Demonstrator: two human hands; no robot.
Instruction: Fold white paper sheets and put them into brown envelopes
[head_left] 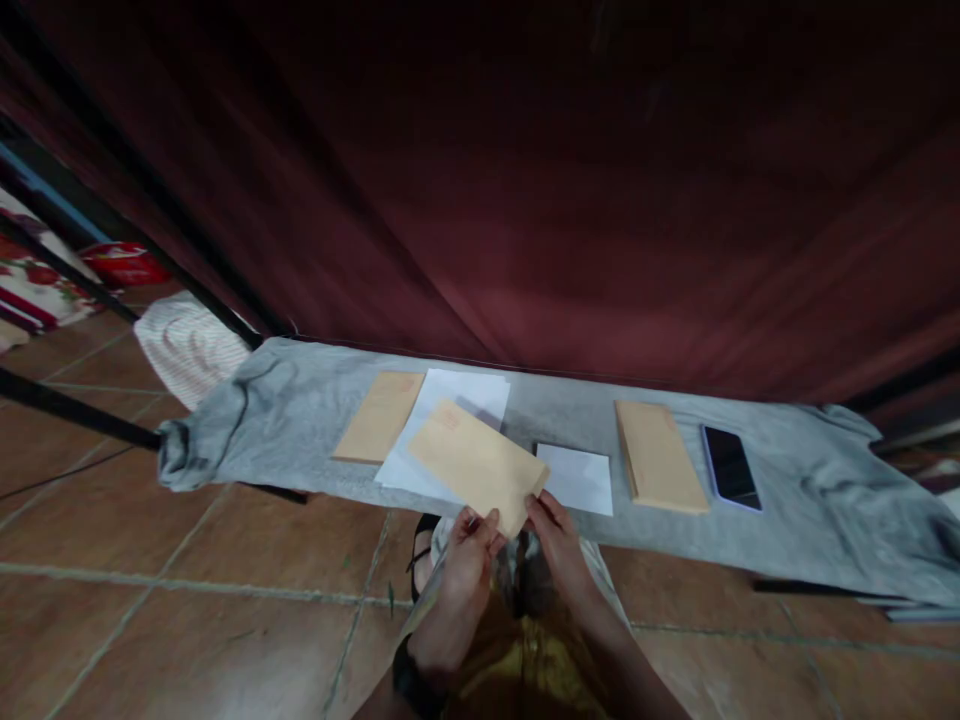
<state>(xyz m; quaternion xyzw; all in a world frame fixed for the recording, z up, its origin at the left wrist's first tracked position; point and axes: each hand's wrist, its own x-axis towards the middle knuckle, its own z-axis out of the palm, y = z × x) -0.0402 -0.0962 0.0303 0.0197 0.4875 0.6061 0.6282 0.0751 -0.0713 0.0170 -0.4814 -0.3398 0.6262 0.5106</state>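
Observation:
A tan paper envelope (480,462) with a faint red print at its far left corner is held tilted above the near edge of the cloth. My left hand (471,552) pinches its lower left edge, and my right hand (553,524) grips the near right corner. Behind and under the envelope lie white paper sheets (466,390), partly covered by it. Left of them rests a stack of tan envelopes (379,418). Close to my right hand is a smaller white sheet (576,480). Another stack of tan envelopes (660,455) sits farther right.
A grey cloth (292,420) covers the long narrow table. A smartphone (731,467) lies right of the right stack. Behind hangs a dark red curtain (525,220). Striped fabric (187,340) hangs at the left end, near dark metal poles. The floor is brown tile (247,600).

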